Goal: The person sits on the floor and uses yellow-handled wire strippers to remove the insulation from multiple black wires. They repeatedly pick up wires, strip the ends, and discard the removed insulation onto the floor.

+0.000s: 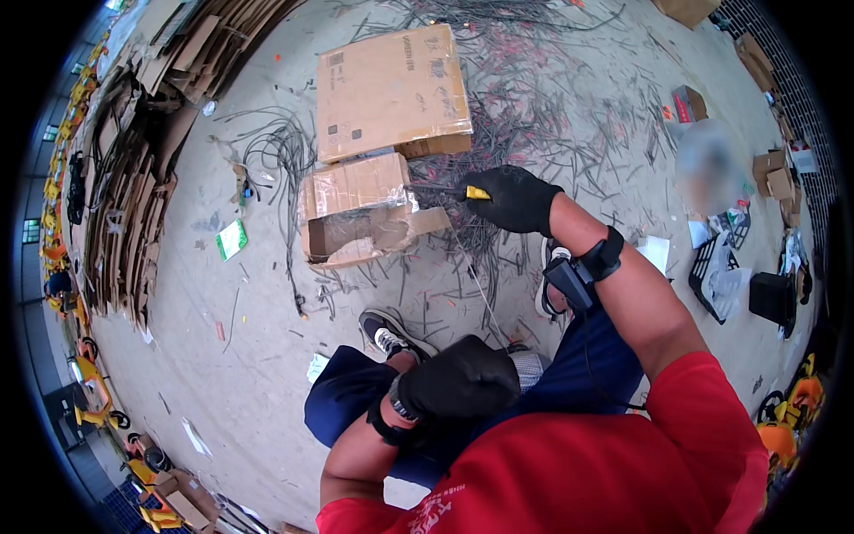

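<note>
My right hand (512,200), in a black glove, is closed around a yellow-handled tool (477,193). Its dark, narrow front part points left towards an opened cardboard box (357,183); the kind of tool is not clear. My left hand (460,379), also gloved in black, is curled over my lap, and its fingers and anything in them are hidden. A thin pale strand (482,294) runs from near the box flap down towards the left hand; whether the hand grips it cannot be seen. A larger cardboard box (393,90) stands just behind the opened one.
Cut cable pieces (534,120) litter the floor, with longer dark cables (277,143) left of the boxes. Flattened cardboard (130,220) is stacked at far left. A black plastic crate (710,277) and a black case (772,296) lie at right. A green-and-white packet (231,239) lies on the floor.
</note>
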A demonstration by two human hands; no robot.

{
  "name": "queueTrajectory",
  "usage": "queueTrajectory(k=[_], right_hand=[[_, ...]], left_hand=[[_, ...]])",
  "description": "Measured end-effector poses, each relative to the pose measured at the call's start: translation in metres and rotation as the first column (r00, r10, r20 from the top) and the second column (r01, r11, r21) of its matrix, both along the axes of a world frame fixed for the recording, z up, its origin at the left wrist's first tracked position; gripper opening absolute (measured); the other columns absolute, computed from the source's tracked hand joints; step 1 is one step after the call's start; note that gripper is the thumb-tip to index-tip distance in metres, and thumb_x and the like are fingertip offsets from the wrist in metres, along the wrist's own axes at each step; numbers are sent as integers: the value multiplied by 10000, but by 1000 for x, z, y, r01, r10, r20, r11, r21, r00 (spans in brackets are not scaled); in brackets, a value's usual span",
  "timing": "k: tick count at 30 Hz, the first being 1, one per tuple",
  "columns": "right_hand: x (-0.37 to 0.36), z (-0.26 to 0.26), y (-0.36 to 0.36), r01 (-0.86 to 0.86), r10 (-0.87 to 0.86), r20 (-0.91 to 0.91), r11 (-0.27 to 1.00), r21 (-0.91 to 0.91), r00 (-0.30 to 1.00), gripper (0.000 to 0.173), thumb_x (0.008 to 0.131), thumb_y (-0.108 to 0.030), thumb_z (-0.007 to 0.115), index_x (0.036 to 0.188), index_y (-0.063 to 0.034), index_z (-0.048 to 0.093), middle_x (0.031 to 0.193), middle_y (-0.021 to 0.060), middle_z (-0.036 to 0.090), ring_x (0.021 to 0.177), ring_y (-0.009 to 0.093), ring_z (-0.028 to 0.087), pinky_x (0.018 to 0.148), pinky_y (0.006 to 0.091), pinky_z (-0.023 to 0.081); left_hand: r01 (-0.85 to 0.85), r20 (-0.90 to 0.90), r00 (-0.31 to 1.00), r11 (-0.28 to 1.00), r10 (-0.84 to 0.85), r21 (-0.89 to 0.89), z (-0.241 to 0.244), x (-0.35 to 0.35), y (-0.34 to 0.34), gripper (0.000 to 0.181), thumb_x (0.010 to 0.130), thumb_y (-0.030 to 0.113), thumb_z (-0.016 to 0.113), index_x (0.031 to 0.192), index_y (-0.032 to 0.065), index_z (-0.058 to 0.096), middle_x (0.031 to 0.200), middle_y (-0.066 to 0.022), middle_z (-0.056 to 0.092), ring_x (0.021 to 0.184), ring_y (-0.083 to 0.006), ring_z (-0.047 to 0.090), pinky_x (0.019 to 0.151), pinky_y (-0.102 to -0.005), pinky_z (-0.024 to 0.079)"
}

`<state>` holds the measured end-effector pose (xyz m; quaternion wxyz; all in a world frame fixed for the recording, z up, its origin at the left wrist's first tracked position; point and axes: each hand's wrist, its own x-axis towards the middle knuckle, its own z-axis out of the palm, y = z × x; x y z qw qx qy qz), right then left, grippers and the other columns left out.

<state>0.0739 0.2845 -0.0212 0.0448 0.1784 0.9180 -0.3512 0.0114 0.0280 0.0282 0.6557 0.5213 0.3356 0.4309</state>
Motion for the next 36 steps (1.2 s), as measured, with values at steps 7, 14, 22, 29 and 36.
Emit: queueTrajectory(k=[7, 14, 22, 29, 36], right_hand=[[3, -1, 26, 111, -120, 114, 990, 86, 986, 386, 950, -369, 536, 1250, -134, 601, 1198, 190, 645, 1062, 379, 639, 925, 448, 500], [3, 9, 38, 138, -140, 157, 990, 26, 978, 342, 938, -336, 536, 1192, -125, 626, 1147, 184, 668, 1079, 364, 630, 927, 439, 495], [2, 3, 43, 120, -126, 166, 992, 47, 978, 333, 926, -313, 544, 1181, -122, 642, 1174, 176, 661, 1097, 367, 620, 949, 441, 484], [2, 0, 49, 88, -95, 157, 995, 52, 983, 339, 909, -292, 573, 1199, -133, 648, 1195, 168, 656, 1125, 356, 611, 970, 434, 479], [0, -5, 46, 89, -96, 197, 995, 45, 976, 346, 889, -299, 586, 1183, -127, 645, 1204, 173, 647, 1116, 352, 614, 963, 441, 481]], left_hand=[[107, -5, 994, 992, -107, 67, -2, 26, -2, 71, 823, 123, 653, 843, 55, 662, 765, -96, 673, 701, -287, 667, 662, -362, 520], [143, -48, 989, 988, -140, 52, 1, 21, 1, 133, 836, 138, 698, 888, 15, 694, 808, -113, 696, 751, -261, 689, 663, -343, 522], [93, -52, 995, 989, -87, 111, 1, 31, -5, 81, 823, 148, 645, 806, 71, 631, 708, -100, 641, 657, -294, 655, 611, -376, 510], [118, -43, 993, 984, -113, 133, 3, 34, -4, 74, 813, 119, 661, 814, 46, 647, 729, -100, 655, 657, -273, 658, 600, -352, 504], [112, -34, 994, 983, -108, 147, 11, 39, -5, 82, 796, 141, 649, 781, 70, 611, 678, -110, 611, 646, -321, 633, 592, -394, 491]])
